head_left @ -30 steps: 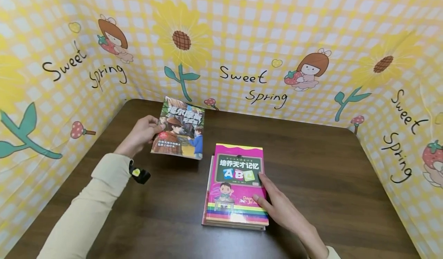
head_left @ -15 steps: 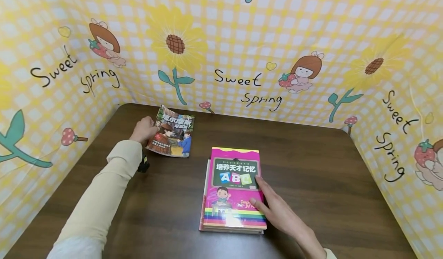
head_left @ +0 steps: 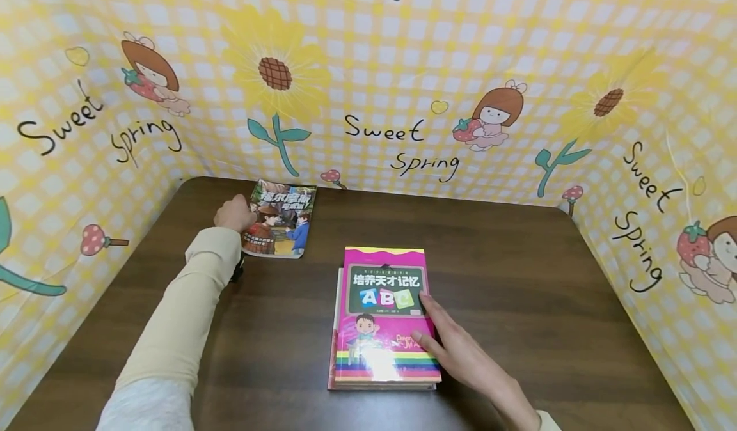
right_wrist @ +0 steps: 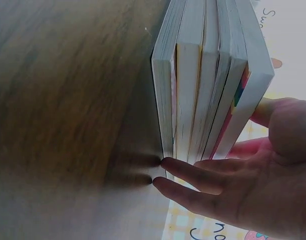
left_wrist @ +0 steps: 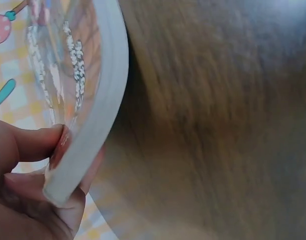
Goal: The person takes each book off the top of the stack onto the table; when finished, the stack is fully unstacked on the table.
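Note:
My left hand (head_left: 236,213) pinches the left edge of a paperback book (head_left: 282,223) with an illustrated cover, at the far left of the table. In the left wrist view the thumb presses on the cover, fingers are underneath, and the book's page edge (left_wrist: 115,65) bows in a curve. In front of me lies a stack of several books (right_wrist: 192,75), topped by a pink book (head_left: 368,329) with "ABC" on its cover. My right hand (head_left: 463,351) rests along the stack's right side, thumb on the top cover, its extended fingers touching the page edges.
A dark brown wooden table (head_left: 518,271) carries both the stack and the single book. Yellow checked cloth (head_left: 368,66) with flowers and "Sweet Spring" lettering hangs around its back and sides. A small black device (head_left: 237,270) shows under the left wrist.
My left hand has carried the paperback leftward and down to the table's far left. The right hand stays at the stack. The head view has turned slightly.

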A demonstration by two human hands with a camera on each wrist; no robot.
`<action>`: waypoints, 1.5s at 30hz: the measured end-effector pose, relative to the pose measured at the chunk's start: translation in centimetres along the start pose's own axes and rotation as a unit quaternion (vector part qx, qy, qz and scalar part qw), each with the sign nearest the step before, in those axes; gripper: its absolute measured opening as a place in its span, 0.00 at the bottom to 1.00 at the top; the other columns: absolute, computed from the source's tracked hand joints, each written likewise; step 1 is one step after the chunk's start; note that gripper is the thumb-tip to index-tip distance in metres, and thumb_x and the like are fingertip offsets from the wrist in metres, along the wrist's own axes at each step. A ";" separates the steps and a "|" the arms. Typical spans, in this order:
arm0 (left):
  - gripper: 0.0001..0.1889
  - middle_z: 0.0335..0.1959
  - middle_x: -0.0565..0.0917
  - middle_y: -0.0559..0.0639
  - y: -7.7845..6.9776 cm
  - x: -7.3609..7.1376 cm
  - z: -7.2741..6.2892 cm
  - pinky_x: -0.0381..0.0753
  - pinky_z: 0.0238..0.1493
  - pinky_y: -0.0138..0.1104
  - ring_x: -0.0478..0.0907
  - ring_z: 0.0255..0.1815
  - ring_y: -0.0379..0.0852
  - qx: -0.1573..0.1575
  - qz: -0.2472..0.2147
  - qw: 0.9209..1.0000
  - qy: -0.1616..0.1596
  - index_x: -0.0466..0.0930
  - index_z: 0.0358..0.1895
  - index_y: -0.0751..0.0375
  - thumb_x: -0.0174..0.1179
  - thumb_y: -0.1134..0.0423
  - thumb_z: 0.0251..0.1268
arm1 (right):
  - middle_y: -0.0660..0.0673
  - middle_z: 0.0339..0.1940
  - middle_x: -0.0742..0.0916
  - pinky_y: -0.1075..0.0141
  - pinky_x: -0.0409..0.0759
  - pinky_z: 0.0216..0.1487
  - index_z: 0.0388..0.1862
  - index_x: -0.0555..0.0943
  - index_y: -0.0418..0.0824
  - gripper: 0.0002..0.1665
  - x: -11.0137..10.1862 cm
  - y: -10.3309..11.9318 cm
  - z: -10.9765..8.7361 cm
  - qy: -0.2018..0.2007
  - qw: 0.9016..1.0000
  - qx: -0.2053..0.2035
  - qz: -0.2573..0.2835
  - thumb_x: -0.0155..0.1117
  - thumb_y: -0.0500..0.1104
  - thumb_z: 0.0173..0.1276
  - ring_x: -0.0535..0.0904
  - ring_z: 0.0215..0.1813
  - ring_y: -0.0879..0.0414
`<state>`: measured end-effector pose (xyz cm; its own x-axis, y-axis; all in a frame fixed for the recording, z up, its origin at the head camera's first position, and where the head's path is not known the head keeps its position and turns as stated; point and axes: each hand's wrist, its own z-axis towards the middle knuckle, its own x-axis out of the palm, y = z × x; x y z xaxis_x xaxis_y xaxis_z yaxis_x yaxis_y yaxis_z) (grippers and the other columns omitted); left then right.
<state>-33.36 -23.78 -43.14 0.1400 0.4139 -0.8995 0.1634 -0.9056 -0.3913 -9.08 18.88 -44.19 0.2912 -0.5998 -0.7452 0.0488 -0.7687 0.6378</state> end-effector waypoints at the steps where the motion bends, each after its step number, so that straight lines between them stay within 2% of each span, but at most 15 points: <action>1: 0.21 0.52 0.71 0.80 0.0 -0.1 0.0 0.72 0.49 0.60 0.69 0.53 0.78 -0.005 0.003 1.000 0.001 0.65 0.52 0.79 0.46 0.63 0.63 | 0.42 0.77 0.60 0.43 0.67 0.64 0.79 0.50 0.54 0.48 0.0 0.0 0.0 0.000 1.000 -0.002 0.000 0.57 0.64 0.67 0.61 0.73 0.42; 11: 0.28 0.58 0.68 0.80 0.5 -0.5 -0.3 0.69 0.54 0.61 0.67 0.58 0.77 -0.053 0.035 0.998 0.024 0.66 0.57 0.79 0.47 0.53 0.69 | 0.41 0.77 0.60 0.43 0.67 0.65 0.79 0.50 0.53 0.47 0.1 0.2 -0.1 -0.001 1.000 -0.014 0.006 0.57 0.63 0.68 0.62 0.72 0.43; 18: 0.24 0.55 0.73 0.78 0.5 -0.5 -0.2 0.71 0.52 0.60 0.71 0.55 0.75 -0.044 0.077 0.996 0.002 0.72 0.54 0.77 0.50 0.54 0.70 | 0.42 0.77 0.60 0.42 0.68 0.63 0.79 0.50 0.55 0.47 0.0 0.4 -0.1 0.004 1.000 -0.007 0.014 0.57 0.63 0.68 0.62 0.72 0.42; 24: 0.24 0.56 0.73 0.77 1.0 -0.1 0.2 0.71 0.52 0.61 0.71 0.55 0.74 -0.042 0.082 0.996 0.012 0.72 0.56 0.76 0.48 0.54 0.73 | 0.42 0.77 0.60 0.42 0.67 0.64 0.79 0.50 0.55 0.47 0.1 0.4 0.0 0.004 1.000 -0.006 0.013 0.57 0.63 0.67 0.62 0.72 0.43; 26: 0.24 0.56 0.73 0.77 1.1 0.0 0.0 0.71 0.51 0.61 0.71 0.55 0.75 -0.037 0.082 0.996 0.002 0.71 0.56 0.76 0.49 0.54 0.73 | 0.42 0.77 0.60 0.42 0.67 0.64 0.79 0.50 0.54 0.48 0.1 0.4 0.1 0.003 1.000 -0.007 0.011 0.57 0.64 0.67 0.61 0.73 0.43; 27: 0.24 0.54 0.74 0.78 1.1 0.1 -0.2 0.71 0.50 0.61 0.72 0.54 0.75 -0.030 0.084 0.996 -0.013 0.72 0.55 0.77 0.50 0.55 0.72 | 0.42 0.77 0.60 0.42 0.67 0.64 0.79 0.50 0.54 0.48 0.1 0.4 0.1 0.004 1.000 -0.007 0.010 0.57 0.64 0.67 0.61 0.73 0.43; 29: 0.22 0.51 0.74 0.79 0.8 0.4 -0.8 0.73 0.47 0.62 0.73 0.50 0.75 -0.008 0.086 0.994 -0.065 0.72 0.53 0.78 0.52 0.57 0.70 | 0.42 0.77 0.60 0.42 0.67 0.64 0.79 0.50 0.54 0.48 0.1 0.4 0.2 0.005 1.000 -0.007 0.008 0.57 0.64 0.67 0.61 0.73 0.42; 31: 0.19 0.46 0.75 0.78 0.0 0.6 -1.6 0.74 0.42 0.63 0.75 0.46 0.75 0.028 0.083 0.988 -0.125 0.72 0.50 0.79 0.52 0.61 0.69 | 0.42 0.77 0.60 0.42 0.67 0.64 0.79 0.49 0.55 0.48 0.0 0.4 0.2 0.006 1.000 -0.002 0.007 0.57 0.64 0.67 0.61 0.73 0.42; 33: 0.16 0.40 0.75 0.76 -1.4 0.9 -2.9 0.76 0.37 0.63 0.77 0.40 0.73 0.076 0.075 0.979 -0.176 0.73 0.46 0.78 0.52 0.63 0.69 | 0.42 0.77 0.60 0.41 0.67 0.64 0.79 0.49 0.56 0.48 -0.1 0.4 0.2 0.007 1.000 0.005 0.006 0.57 0.64 0.67 0.61 0.73 0.42; 35: 0.13 0.33 0.76 0.70 -3.2 1.1 -4.6 0.77 0.30 0.60 0.77 0.34 0.69 0.122 0.051 0.973 -0.188 0.74 0.39 0.75 0.51 0.63 0.71 | 0.42 0.77 0.60 0.40 0.68 0.63 0.79 0.49 0.57 0.47 -0.1 0.3 0.1 0.007 1.000 0.013 0.005 0.57 0.64 0.67 0.61 0.72 0.41; 38: 0.13 0.26 0.78 0.61 -5.8 1.7 -8.1 0.77 0.25 0.52 0.77 0.26 0.61 0.186 0.010 0.968 -0.166 0.76 0.32 0.68 0.53 0.60 0.72 | 0.42 0.77 0.60 0.40 0.67 0.63 0.79 0.49 0.57 0.47 -0.1 0.2 0.0 0.008 1.000 0.012 0.005 0.56 0.65 0.67 0.61 0.73 0.41; 40: 0.14 0.29 0.81 0.61 -7.2 2.4 -10.7 0.79 0.29 0.50 0.78 0.29 0.58 0.215 -0.016 0.966 -0.140 0.78 0.35 0.69 0.54 0.59 0.71 | 0.42 0.77 0.60 0.40 0.66 0.64 0.79 0.49 0.56 0.47 0.0 0.2 0.0 0.008 1.000 0.008 0.004 0.56 0.65 0.67 0.60 0.73 0.42; 42: 0.17 0.38 0.83 0.64 -8.3 3.3 -13.2 0.81 0.39 0.51 0.81 0.38 0.60 0.234 -0.033 0.965 -0.113 0.79 0.45 0.72 0.55 0.56 0.71 | 0.42 0.77 0.60 0.40 0.66 0.64 0.79 0.49 0.55 0.47 0.0 0.2 0.0 0.007 1.000 0.006 0.005 0.56 0.65 0.67 0.60 0.73 0.42; 45: 0.27 0.56 0.77 0.69 -9.4 4.8 -16.3 0.74 0.57 0.55 0.75 0.56 0.64 0.239 -0.052 0.967 -0.068 0.71 0.61 0.73 0.56 0.53 0.71 | 0.42 0.77 0.60 0.40 0.66 0.63 0.79 0.50 0.56 0.47 0.1 0.2 0.0 0.006 1.000 0.009 0.004 0.57 0.65 0.67 0.60 0.73 0.41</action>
<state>-18.25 -11.77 -40.64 0.0111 0.5185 -0.8550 -0.3058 -0.8123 -0.4966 -9.02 18.73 -44.14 0.3024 -0.6033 -0.7380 0.0296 -0.7679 0.6399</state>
